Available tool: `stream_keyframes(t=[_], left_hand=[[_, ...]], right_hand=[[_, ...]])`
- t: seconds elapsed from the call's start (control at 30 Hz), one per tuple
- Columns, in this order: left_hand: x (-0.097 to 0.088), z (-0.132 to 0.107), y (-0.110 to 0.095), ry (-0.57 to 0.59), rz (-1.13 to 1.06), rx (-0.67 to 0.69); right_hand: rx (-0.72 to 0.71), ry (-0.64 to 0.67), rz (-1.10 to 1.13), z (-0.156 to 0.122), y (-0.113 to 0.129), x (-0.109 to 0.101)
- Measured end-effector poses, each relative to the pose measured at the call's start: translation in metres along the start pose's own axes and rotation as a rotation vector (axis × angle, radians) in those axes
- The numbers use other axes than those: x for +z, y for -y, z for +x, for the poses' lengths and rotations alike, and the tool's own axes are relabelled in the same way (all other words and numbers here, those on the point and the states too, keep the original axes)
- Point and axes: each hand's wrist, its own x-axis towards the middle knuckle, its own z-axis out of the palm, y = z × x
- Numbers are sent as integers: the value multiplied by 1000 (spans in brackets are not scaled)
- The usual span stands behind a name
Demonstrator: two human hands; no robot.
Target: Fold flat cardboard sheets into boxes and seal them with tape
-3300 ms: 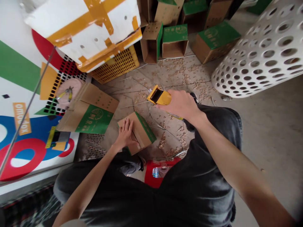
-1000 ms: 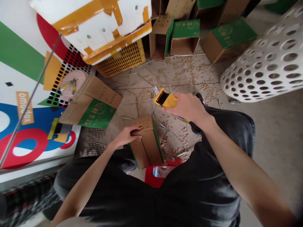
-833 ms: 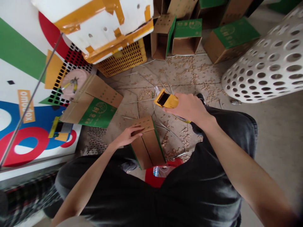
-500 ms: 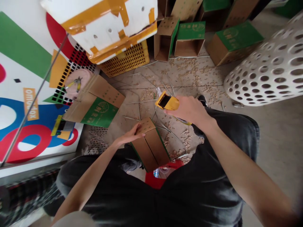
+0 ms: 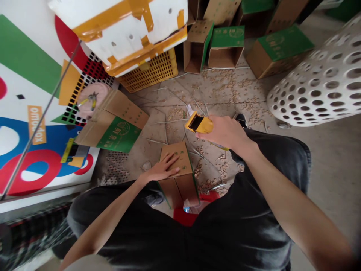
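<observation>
A small brown cardboard box [image 5: 175, 184] with green sides stands between my knees, its closed flaps meeting at a seam on the near face. Spread flat on its top is my left hand [image 5: 162, 168], open and gripping nothing. Above and right of the box, my right hand [image 5: 225, 130] is closed around a yellow handheld tool [image 5: 199, 123]. The tool's head shows a black inset; its exact kind I cannot tell, since my fingers hide the body. The tool and the box are apart.
A flattened-looking brown and green carton [image 5: 121, 126] lies left. A yellow crate [image 5: 153, 71] under a taped white foam box [image 5: 135, 34], open cartons [image 5: 225, 49] and a perforated white pillar-like object [image 5: 316, 90] stand around. Strips and small scraps [image 5: 222, 82] litter the floor.
The box has turned and tipped so more of its top shows. My left hand has shifted from its edge to lie flat on top. The right hand with the tool is nearly unmoved.
</observation>
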Motion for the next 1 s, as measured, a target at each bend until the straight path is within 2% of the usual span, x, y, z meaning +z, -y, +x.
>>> stream_keyframes(t=[0.17, 0.3, 0.47, 0.57, 0.7, 0.77, 0.9, 1.0], left_hand=[[16, 14, 10, -79, -67, -73], [14, 23, 19, -68, -63, -135], [12, 38, 21, -73, -21, -158], [11, 51, 14, -104, -24, -276], [11, 74, -8, -163, 22, -496], [14, 89, -18, -204, 51, -542], [23, 111, -21, -274, 15, -449], [26, 111, -15, -315, -40, -345]], right_hand=[[-34, 26, -6, 0, 2, 0], [-40, 22, -11, 0, 3, 0], [-64, 33, -4, -2, 5, 1], [-71, 36, -6, -1, 8, 1], [-90, 26, -4, 2, 10, 2], [-99, 18, 3, 3, 11, 3], [-117, 17, 14, 1, 10, 3], [-125, 14, 7, -5, 9, 1]])
